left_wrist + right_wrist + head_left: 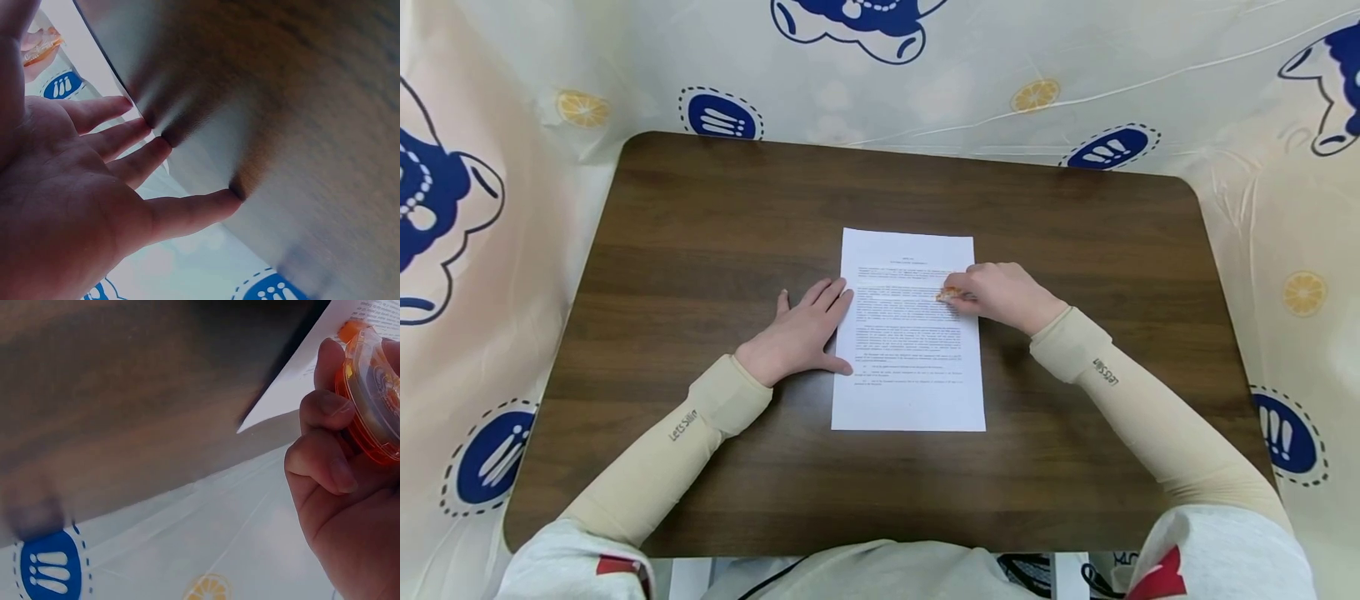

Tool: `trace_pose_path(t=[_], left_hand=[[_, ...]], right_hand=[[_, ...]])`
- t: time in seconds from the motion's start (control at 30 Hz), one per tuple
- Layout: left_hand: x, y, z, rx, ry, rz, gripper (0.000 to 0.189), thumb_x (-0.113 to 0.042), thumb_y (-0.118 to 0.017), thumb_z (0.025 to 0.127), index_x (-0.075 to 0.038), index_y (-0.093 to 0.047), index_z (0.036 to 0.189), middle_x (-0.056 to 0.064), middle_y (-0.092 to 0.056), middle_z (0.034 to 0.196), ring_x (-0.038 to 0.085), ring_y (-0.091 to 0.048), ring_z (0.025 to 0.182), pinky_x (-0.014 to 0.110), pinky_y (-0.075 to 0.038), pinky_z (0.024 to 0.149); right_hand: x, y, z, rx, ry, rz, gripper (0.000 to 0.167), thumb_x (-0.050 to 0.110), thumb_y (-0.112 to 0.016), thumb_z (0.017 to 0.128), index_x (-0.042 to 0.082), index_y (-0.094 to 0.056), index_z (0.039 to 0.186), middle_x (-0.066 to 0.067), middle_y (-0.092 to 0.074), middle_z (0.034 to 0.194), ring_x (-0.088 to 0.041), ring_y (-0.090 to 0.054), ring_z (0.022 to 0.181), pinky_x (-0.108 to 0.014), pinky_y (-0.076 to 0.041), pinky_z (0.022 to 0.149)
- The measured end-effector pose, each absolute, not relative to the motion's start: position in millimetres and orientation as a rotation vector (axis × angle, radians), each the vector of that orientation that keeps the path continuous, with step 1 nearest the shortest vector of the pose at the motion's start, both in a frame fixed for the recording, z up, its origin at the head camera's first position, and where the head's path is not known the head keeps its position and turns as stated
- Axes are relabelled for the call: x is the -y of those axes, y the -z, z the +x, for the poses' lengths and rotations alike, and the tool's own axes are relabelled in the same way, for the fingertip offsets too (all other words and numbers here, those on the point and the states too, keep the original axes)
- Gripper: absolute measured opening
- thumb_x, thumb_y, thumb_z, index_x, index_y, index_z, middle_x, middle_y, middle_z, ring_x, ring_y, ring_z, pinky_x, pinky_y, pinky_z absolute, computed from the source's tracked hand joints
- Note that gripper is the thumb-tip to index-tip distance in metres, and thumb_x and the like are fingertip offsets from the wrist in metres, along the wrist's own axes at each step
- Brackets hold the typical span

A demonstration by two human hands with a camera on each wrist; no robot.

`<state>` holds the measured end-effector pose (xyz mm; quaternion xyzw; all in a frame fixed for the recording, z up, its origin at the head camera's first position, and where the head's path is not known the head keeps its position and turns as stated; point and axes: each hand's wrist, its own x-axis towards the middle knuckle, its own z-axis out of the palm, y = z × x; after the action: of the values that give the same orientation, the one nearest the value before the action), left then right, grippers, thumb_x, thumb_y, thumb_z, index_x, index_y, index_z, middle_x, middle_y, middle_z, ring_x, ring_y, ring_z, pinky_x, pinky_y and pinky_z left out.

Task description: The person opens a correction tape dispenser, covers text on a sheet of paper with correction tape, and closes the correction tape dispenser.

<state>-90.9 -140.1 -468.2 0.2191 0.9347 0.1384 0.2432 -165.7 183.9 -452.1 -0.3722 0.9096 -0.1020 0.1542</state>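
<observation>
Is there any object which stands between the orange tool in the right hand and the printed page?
Nothing visible does. The right hand grips the orange tool over the printed page, near its right edge; the left hand is at the opposite edge. Whether tool and page touch is unclear.

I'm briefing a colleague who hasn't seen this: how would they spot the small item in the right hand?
On the dark brown table lies a white printed sheet. Across its right edge, the person's right hand grips a small plastic item. It is orange and partly see-through, unlike the white sheet beneath.
</observation>
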Motion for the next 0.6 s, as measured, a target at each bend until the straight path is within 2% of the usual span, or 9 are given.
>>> trace_pose_path(t=[0.17,0.27,0.5,0.6], left_hand=[[140.3,466.7,-91.1,-2.553,-0.373,0.598,0.119,-0.054,-0.088,0.080,-0.004,-0.022,0.166,0.018,-0.013,0.174,0.041,-0.010,0.159,0.085,-0.010,0.109],[140.6,466.1,-91.0,-2.548,-0.370,0.598,0.120,-0.054,-0.088,0.080,-0.004,-0.022,0.166,0.018,-0.012,0.174,0.041,-0.010,0.159,0.085,-0.010,0.109],[140.6,467.0,-91.2,-2.544,-0.362,0.596,0.120,-0.055,-0.087,0.080,-0.004,-0.021,0.166,0.018,-0.012,0.174,0.041,-0.009,0.159,0.084,-0.010,0.110],[140.8,466.8,-91.4,-2.549,-0.357,0.598,0.120,-0.055,-0.087,0.080,-0.004,-0.022,0.166,0.018,-0.013,0.174,0.041,-0.010,0.159,0.085,-0.011,0.109]], right_hand=[[-188.1,455.9,-166.1,-2.589,0.364,-1.033,0.024,0.023,-0.070,0.101,0.009,-0.074,0.119,-0.007,-0.075,0.105,-0.019,-0.060,0.076,-0.036,-0.050,0.067],[-191.7,456.5,-166.2,-2.615,0.414,-1.021,0.026,0.025,-0.071,0.101,0.009,-0.074,0.120,-0.008,-0.076,0.111,-0.018,-0.062,0.078,-0.035,-0.050,0.067],[-198.7,448.7,-161.9,-2.704,0.464,-0.962,0.031,0.029,-0.073,0.099,0.009,-0.073,0.122,-0.009,-0.077,0.112,-0.018,-0.059,0.071,-0.033,-0.045,0.060],[-198.8,449.1,-158.3,-2.681,0.486,-0.946,0.030,0.028,-0.072,0.099,0.008,-0.073,0.121,-0.009,-0.077,0.111,-0.018,-0.060,0.073,-0.034,-0.047,0.064]])
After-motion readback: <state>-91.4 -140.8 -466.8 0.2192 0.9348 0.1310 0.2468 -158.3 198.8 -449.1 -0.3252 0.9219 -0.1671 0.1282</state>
